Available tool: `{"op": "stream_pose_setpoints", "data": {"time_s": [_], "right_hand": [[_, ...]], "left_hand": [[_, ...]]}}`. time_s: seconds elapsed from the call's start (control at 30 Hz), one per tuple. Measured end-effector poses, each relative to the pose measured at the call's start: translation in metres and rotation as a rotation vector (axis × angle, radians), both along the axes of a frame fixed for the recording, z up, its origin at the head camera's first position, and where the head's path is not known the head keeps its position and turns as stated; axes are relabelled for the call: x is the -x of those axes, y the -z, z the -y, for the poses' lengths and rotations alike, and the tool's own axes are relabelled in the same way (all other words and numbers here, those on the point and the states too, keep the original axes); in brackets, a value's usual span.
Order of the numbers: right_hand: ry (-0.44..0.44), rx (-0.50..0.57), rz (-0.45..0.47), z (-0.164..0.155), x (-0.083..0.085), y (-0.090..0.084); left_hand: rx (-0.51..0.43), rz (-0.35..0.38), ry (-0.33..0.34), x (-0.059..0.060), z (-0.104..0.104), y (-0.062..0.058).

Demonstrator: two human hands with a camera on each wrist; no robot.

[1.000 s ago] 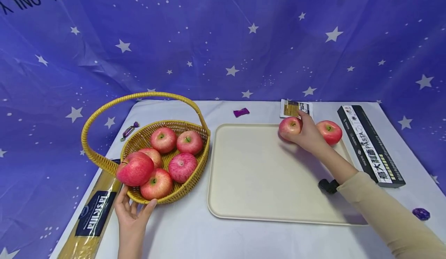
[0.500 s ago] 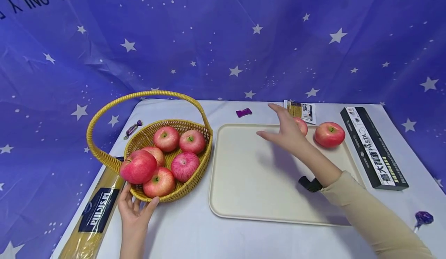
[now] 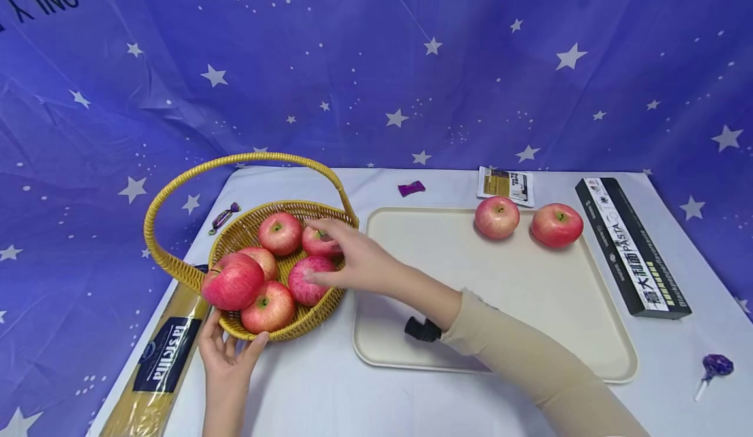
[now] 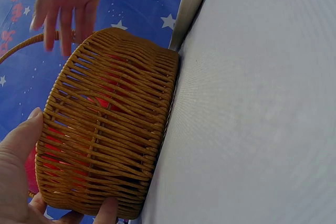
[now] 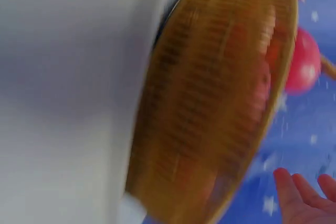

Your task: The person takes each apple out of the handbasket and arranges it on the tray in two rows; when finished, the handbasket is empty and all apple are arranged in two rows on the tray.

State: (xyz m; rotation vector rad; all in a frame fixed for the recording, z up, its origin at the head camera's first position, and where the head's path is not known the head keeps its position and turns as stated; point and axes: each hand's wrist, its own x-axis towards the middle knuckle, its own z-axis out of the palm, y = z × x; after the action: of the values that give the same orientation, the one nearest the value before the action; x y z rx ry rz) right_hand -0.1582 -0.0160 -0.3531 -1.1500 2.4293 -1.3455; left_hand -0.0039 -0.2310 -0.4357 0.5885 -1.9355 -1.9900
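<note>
Wicker basket point(image 3: 282, 323) cupped by open L hand point(image 3: 226, 358); R hand point(image 3: 353, 264) open over apples point(image 3: 306, 280).

Blurred wicker basket point(image 5: 210, 103) side-on, red apple point(image 5: 304, 66) above its rim, left hand point(image 5: 304, 195) at lower right.

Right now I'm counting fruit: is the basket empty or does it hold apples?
Not empty. The basket holds six apples, and the right hand reaches in over them.
</note>
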Motion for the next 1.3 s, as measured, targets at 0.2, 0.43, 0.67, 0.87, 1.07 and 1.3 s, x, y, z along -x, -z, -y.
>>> {"op": "stream_pose_setpoints", "data": {"time_s": [0.2,0.43,0.67,0.87,1.07,1.3], "right_hand": [[-0.046,-0.141,-0.012,0.065,-0.012,0.005],[-0.008,-0.206,0.023,0.105,-0.017,0.01],[-0.012,-0.205,-0.009,0.118,-0.019,0.012],[0.026,-0.164,0.012,0.117,-0.019,0.016],[0.06,-0.154,0.022,0.097,-0.016,0.012],[0.126,-0.088,0.073,0.039,-0.006,0.003]], "left_hand": [[0.004,0.019,0.008,0.0,0.001,-0.001],[-0.003,0.076,0.015,0.003,0.001,0.002],[-0.001,0.062,0.018,0.004,0.001,0.001],[-0.009,0.055,0.01,0.002,0.001,0.002],[-0.013,0.034,0.01,-0.001,0.001,0.003],[-0.006,0.026,0.016,0.0,0.002,0.001]]}}
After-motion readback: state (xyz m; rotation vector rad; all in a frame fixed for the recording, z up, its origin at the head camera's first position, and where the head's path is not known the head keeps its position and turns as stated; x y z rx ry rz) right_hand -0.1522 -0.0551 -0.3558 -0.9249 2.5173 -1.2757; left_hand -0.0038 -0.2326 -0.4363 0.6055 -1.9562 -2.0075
